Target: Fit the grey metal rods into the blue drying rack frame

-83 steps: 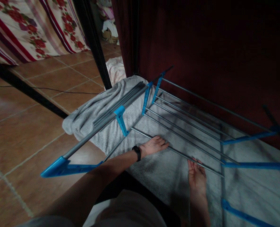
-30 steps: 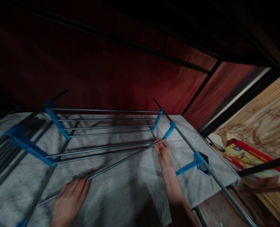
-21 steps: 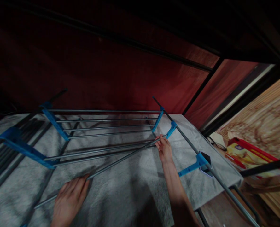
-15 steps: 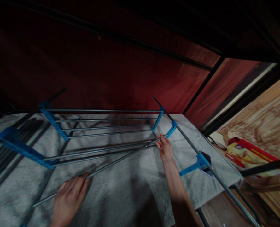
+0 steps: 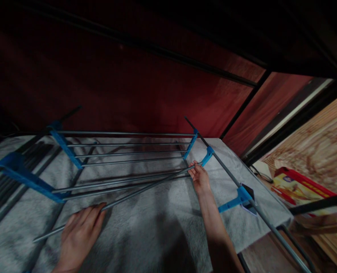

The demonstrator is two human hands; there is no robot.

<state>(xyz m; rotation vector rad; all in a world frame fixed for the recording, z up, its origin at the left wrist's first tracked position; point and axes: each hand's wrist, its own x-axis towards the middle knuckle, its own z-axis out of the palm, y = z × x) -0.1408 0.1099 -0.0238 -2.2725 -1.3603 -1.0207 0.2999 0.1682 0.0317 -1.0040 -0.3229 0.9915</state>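
Observation:
A grey metal rod [image 5: 140, 194] slants across the front of a partly built rack with blue plastic brackets. My left hand [image 5: 81, 237] is closed around it near its lower left end, knuckles up. My right hand [image 5: 199, 178] pinches the rod's upper right end, close beside a blue bracket [image 5: 208, 155]; whether the tip is seated there, I cannot tell. Behind, several rods [image 5: 134, 144] span between two angled brackets. Two more rods [image 5: 123, 181] run from the front left blue bracket [image 5: 29, 174] toward my right hand.
Another blue bracket [image 5: 235, 201] sits on the right side pole [image 5: 261, 214], over a dark flat device [image 5: 249, 206]. Loose dark tubes [image 5: 3, 193] lie at the left on the grey fuzzy cloth [image 5: 140, 235]. A red and yellow box [image 5: 299, 187] stands at the right.
My left hand has shifted slightly left and up, and the rod's near end has moved the same way. My right hand has hardly moved.

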